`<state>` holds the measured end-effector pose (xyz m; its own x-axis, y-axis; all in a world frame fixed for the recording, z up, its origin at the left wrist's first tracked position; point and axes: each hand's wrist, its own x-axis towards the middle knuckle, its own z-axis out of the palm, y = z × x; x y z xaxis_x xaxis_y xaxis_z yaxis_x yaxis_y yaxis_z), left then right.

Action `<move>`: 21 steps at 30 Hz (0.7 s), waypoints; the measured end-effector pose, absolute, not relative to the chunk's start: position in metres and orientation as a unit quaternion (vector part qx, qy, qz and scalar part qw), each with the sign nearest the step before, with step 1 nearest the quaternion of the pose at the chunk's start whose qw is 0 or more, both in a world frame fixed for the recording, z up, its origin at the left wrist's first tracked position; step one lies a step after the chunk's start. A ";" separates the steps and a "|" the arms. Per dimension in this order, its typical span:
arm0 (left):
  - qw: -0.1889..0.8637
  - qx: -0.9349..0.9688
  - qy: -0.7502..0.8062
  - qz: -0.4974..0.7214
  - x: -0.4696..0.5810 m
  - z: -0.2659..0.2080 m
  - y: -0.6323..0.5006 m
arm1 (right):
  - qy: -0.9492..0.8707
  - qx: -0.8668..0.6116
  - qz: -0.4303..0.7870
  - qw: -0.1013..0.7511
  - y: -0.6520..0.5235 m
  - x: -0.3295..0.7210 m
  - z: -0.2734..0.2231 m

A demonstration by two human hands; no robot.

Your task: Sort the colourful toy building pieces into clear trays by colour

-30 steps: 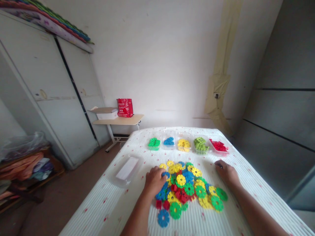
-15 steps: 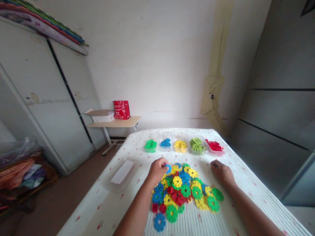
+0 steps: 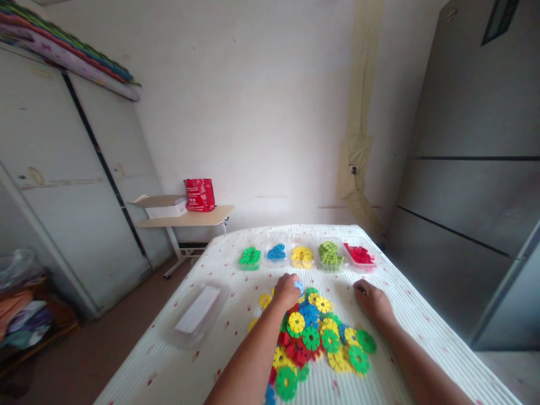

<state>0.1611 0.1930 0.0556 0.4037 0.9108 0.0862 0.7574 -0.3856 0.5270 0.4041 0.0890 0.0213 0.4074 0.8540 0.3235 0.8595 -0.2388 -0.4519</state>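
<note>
My left hand (image 3: 287, 291) is closed at the far edge of a mixed pile of plastic pieces. A blue notched disc (image 3: 299, 287) shows at its fingertips. The pile holds yellow notched discs (image 3: 296, 322), green notched discs (image 3: 311, 338), blue ones and red blocks (image 3: 297, 353); my left forearm covers part of it. To the right of the pile, my right hand (image 3: 374, 299) rests low over the tablecloth with curled fingers. What those fingers hold, if anything, is hidden.
Along the far side stand clear tubs of green pieces (image 3: 250, 257), blue pieces (image 3: 277, 251), yellow pieces (image 3: 302, 256), light green pieces (image 3: 331, 255) and red pieces (image 3: 359, 255). A clear plastic lid (image 3: 215, 308) with a white label lies left. Behind, a side table (image 3: 202, 215) carries a red bag (image 3: 199, 195).
My left hand has moved right over the far edge of the pile, with the blue disc at its fingers. My right hand stays beside the pile. The camera's view has shifted slightly.
</note>
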 end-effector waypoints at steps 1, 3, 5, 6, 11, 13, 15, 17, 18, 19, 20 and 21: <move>0.193 0.818 0.514 0.171 0.160 0.057 0.191 | -0.544 -0.787 -0.004 0.291 0.089 0.404 0.022; 0.170 0.830 0.512 0.144 0.160 0.062 0.186 | -0.540 -0.790 -0.002 0.291 0.088 0.402 0.024; 0.151 0.839 0.508 0.124 0.160 0.066 0.182 | -0.537 -0.793 0.000 0.288 0.087 0.401 0.025; 0.143 0.842 0.507 0.116 0.160 0.068 0.181 | -0.537 -0.794 0.001 0.285 0.087 0.401 0.026; 0.123 0.851 0.501 0.098 0.160 0.067 0.177 | -0.536 -0.796 0.002 0.281 0.087 0.400 0.026; 0.124 0.850 0.503 0.094 0.160 0.065 0.179 | -0.536 -0.796 0.000 0.282 0.087 0.400 0.026; 0.132 0.845 0.510 0.089 0.159 0.063 0.181 | -0.534 -0.797 0.000 0.282 0.087 0.400 0.027; 0.145 0.842 0.514 0.082 0.158 0.062 0.183 | -0.532 -0.798 0.001 0.282 0.087 0.399 0.028; 0.152 0.842 0.512 0.079 0.158 0.063 0.184 | -0.532 -0.798 0.003 0.283 0.086 0.399 0.028; 0.160 0.843 0.507 0.078 0.157 0.063 0.184 | -0.532 -0.798 0.004 0.284 0.086 0.399 0.029; 0.167 0.846 0.501 0.078 0.157 0.064 0.183 | -0.532 -0.798 0.005 0.285 0.086 0.398 0.029; 0.175 0.848 0.494 0.080 0.156 0.065 0.183 | -0.532 -0.798 0.006 0.285 0.086 0.398 0.030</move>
